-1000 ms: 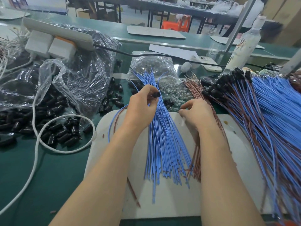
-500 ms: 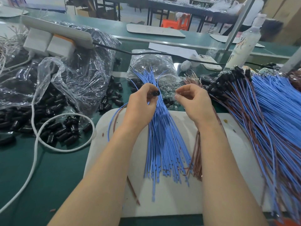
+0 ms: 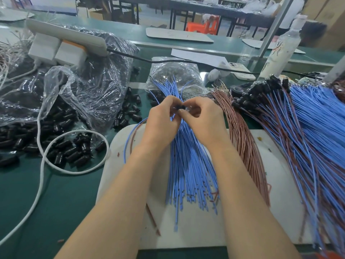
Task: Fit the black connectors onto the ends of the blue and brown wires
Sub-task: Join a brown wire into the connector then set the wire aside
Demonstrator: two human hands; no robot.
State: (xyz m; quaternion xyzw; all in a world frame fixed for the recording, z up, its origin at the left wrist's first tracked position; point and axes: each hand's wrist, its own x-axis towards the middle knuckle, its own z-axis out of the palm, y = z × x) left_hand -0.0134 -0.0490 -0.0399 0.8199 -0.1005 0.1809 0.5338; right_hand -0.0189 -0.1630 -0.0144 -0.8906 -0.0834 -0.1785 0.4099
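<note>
Meeting at the black connector, the right hand has come across to the left hand; both grips pinch it above the blue wires. Any wire end is hidden by fingers; entering askew, it could buckle, or the connector could slip.

We are pinching a black connector with our left hand and right hand above the blue wires.

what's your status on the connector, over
Left hand and right hand pinching one black connector over the blue wires. Fit not visible. Nothing blocking.
</note>
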